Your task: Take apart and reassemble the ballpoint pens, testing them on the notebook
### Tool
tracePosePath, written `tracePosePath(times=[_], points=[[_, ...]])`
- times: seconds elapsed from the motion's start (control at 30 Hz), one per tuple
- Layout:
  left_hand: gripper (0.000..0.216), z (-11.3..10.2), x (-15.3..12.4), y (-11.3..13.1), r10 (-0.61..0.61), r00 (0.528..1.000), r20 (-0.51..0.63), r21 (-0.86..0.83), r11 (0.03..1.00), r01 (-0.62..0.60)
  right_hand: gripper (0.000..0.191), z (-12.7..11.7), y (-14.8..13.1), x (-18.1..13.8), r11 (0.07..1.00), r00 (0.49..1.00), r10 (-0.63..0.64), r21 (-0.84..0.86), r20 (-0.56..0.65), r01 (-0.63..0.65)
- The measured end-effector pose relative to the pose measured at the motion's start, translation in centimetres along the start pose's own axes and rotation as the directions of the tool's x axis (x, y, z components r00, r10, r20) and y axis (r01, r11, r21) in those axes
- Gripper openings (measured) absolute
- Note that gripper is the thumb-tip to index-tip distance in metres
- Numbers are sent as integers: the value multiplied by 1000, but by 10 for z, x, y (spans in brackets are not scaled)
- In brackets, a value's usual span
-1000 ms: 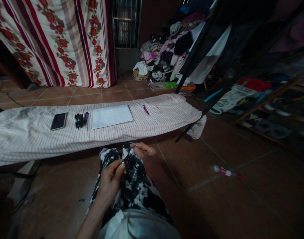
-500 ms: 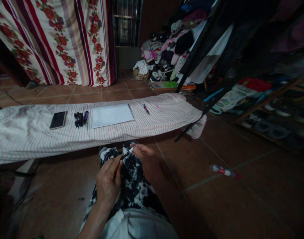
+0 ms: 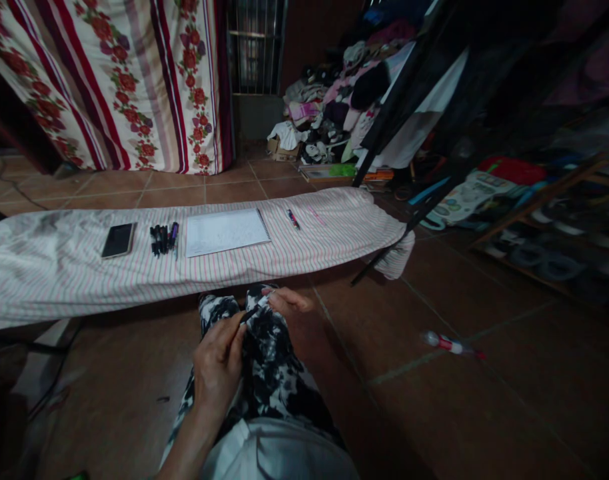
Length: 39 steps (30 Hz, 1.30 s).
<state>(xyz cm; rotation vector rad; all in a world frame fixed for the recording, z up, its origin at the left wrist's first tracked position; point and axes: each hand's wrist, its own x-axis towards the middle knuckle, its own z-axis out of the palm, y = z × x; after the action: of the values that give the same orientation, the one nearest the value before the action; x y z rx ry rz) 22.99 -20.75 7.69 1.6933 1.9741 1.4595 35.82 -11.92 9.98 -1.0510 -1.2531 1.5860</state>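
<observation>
"What is that long thing?"

"An ironing board with a striped cover and a notebook on top."

"And the hands?"

"Over the black and white trousers, the left hand is closed on a thin black pen (light and stiff, so hold its middle). The right hand is at the tip, but is it gripping? I can't tell. There is open floor to the right."

I could read no words or numbers at this moment. The black pen I held showed no letters that I could see. The notebook page had only faint marks, too small for reading, and the label on the small bottle on the floor was too blurred to read.
</observation>
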Motion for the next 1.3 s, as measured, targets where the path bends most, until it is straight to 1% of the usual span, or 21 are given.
tracePosePath(times=[0.1, 0.2, 0.27, 0.33, 0.37, 0.43, 0.47, 0.5, 0.57, 0.63, 0.67, 0.7, 0.77, 0.83, 0.87, 0.97, 1.07, 1.13, 1.17, 1.2, 1.3], points=[[25, 0, -2, 0, 77, 996, -47, 90, 993, -73, 21, 3, 2, 0, 1000, 999, -16, -13, -30, 16], [26, -1, -2, 0, 57, 997, -43, 93, 994, -52, 23, 6, 4, -1, 1000, 999, -5, -15, -38, 5], [26, -1, -1, -1, -28, 1000, 8, 37, 999, 28, 26, 7, 7, 0, 1000, 999, -5, -20, -44, 4], [26, -1, 2, -4, -151, 985, 79, -30, 988, 153, 32, 7, 10, 2, 998, 998, -29, -52, -56, 26], [27, -2, 3, -5, -211, 972, 105, -58, 974, 218, 37, 6, 12, 3, 994, 996, -58, -92, -68, 52], [29, -2, 5, -9, -301, 944, 132, -93, 945, 314, 43, 4, 15, 4, 958, 979, -179, -242, -98, 151], [30, -2, 6, -10, -329, 935, 135, -99, 934, 343, 42, 3, 16, 4, 907, 961, -263, -362, -86, 215], [31, -2, 6, -12, -346, 928, 140, -99, 927, 361, 40, 3, 16, 3, 826, 938, -344, -488, -39, 282], [32, -1, 8, -13, -359, 920, 158, -97, 921, 376, 36, 2, 17, 0, 617, 892, -423, -671, 157, 411], [31, 0, 9, -12, -357, 915, 186, -108, 919, 380, 34, 2, 17, -2, 427, 839, -398, -735, 371, 527], [31, -1, 10, -10, -360, 909, 212, -125, 912, 390, 34, 2, 18, -3, 358, 817, -373, -744, 440, 564], [34, -1, 11, -8, -366, 897, 246, -154, 899, 409, 33, 2, 20, -3, 306, 804, -354, -753, 478, 583], [45, -6, 13, -1, -396, 852, 344, -247, 837, 489, 30, 2, 22, -1, 250, 808, -343, -782, 480, 571], [61, -12, 15, 6, -401, 804, 439, -376, 731, 569, 27, 1, 24, 2, 231, 826, -354, -815, 438, 531], [62, -16, 16, 10, -403, 791, 460, -442, 669, 598, 28, 1, 25, 4, 227, 829, -362, -823, 425, 521], [58, -26, 18, 20, -345, 775, 529, -605, 488, 630, 30, 0, 23, 7, 246, 832, -365, -818, 418, 520], [58, -30, 18, 24, -303, 775, 554, -674, 384, 631, 32, 2, 19, 7, 277, 841, -363, -816, 401, 508], [55, -30, 15, 23, -284, 781, 557, -695, 355, 625, 34, 4, 16, 5, 268, 833, -395, -818, 389, 509], [51, -29, 13, 21, -274, 784, 557, -695, 362, 621, 35, 5, 14, 5, 256, 821, -416, -816, 390, 518], [48, -29, 11, 19, -255, 787, 561, -689, 383, 615, 35, 5, 13, 4, 243, 806, -438, -811, 399, 533], [47, -28, 1, 12, -201, 758, 621, -601, 499, 625, 33, 6, 11, 4, 211, 743, -505, -772, 439, 600]])
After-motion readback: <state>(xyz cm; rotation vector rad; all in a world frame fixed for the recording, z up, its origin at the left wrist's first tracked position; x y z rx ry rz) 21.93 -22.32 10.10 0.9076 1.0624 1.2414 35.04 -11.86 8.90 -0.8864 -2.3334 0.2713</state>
